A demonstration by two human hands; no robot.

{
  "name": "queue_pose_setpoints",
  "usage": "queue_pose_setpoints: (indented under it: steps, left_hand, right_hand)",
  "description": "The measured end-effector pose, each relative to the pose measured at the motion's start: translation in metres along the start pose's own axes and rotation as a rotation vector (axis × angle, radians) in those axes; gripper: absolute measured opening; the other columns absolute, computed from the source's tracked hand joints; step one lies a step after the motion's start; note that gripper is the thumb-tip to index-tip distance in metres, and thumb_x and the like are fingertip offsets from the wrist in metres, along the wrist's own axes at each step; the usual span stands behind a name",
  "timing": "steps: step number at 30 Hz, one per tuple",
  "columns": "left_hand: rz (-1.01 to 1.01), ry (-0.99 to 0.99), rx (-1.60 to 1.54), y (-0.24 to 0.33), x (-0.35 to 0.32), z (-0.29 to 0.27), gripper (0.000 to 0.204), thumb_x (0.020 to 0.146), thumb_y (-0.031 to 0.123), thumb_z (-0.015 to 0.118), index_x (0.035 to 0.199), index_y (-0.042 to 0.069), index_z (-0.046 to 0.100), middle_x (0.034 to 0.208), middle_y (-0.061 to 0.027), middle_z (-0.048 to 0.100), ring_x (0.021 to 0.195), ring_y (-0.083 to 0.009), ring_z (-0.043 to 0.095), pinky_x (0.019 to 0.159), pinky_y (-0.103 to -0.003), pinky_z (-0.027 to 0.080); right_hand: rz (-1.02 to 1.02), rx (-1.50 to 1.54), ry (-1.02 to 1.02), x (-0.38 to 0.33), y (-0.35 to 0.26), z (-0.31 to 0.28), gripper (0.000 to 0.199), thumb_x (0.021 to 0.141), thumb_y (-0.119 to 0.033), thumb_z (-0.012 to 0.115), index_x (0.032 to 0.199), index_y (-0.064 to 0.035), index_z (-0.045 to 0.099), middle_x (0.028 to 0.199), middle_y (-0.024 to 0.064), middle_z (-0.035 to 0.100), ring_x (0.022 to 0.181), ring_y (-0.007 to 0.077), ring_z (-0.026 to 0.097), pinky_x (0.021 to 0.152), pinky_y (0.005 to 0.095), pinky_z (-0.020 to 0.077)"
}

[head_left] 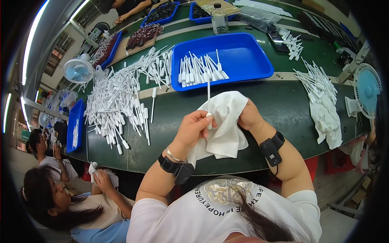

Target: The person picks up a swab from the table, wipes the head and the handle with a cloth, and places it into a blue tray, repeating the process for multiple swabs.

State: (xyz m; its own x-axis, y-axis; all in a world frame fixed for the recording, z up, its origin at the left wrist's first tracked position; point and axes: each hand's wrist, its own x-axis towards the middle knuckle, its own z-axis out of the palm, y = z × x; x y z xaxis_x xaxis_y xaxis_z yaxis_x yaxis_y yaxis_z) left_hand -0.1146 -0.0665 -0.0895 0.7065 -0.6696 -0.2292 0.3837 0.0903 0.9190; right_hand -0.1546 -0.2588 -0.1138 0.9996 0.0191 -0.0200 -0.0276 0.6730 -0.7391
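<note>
My left hand (193, 128) pinches a slim white plastic stick (208, 95) by its thicker, rounded end, with the thin shaft pointing up and away from me. Bunched in my right hand (252, 117) is a white cloth (227, 135), whose folds hang between both hands and lie against the left fingers. The fingertips of the right hand are partly hidden behind the cloth. Just beyond my hands, a blue tray (247, 65) holds a row of similar white sticks (198, 71). A large loose pile of these sticks (117, 97) lies to the left.
More sticks (318, 83) rest on another white cloth (326, 121) at the right, beside a fan (366, 89). A clear bottle (219, 20) stands behind the tray on the green table (279, 117). Another person (48, 198) works close by on my left.
</note>
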Motion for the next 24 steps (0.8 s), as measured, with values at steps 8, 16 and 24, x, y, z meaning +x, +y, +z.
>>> queue_pose_setpoints:
  steps: [8, 16, 24]
  left_hand:
    - [0.01, 0.029, 0.087, -0.006, 0.002, -0.001, 0.012, 0.083, 0.013, 0.056, 0.086, 0.001, 0.057, 0.075, -0.0048, 0.062, 0.049, -0.0071, 0.05, 0.045, -0.019, 0.039]
    - [0.772, 0.095, 0.825, -0.022, -0.003, 0.018, 0.015, 0.08, 0.013, 0.058, 0.088, 0.0, 0.058, 0.072, -0.0057, 0.062, 0.059, -0.0131, 0.055, 0.056, -0.025, 0.046]
    - [-0.098, -0.064, 0.1, -0.02, -0.005, 0.015, 0.015, 0.085, 0.01, 0.049, 0.092, -0.001, 0.058, 0.079, -0.0034, 0.061, 0.057, -0.0091, 0.053, 0.051, -0.023, 0.043]
  right_hand:
    - [0.052, -0.317, -0.002, -0.007, 0.008, 0.008, 0.023, 0.083, -0.009, 0.05, 0.104, -0.0006, 0.055, 0.097, 0.0078, 0.06, 0.087, 0.018, 0.058, 0.077, 0.0326, 0.0473]
    - [-0.372, -1.002, 0.085, -0.025, 0.012, 0.036, 0.019, 0.083, -0.007, 0.049, 0.1, -0.0009, 0.055, 0.091, 0.0077, 0.061, 0.083, 0.0186, 0.059, 0.073, 0.0308, 0.0485]
    - [-0.252, -0.431, 0.18, -0.019, -0.012, 0.018, 0.019, 0.08, -0.002, 0.049, 0.099, -0.0009, 0.054, 0.089, 0.0076, 0.061, 0.082, 0.0162, 0.059, 0.071, 0.0295, 0.0485]
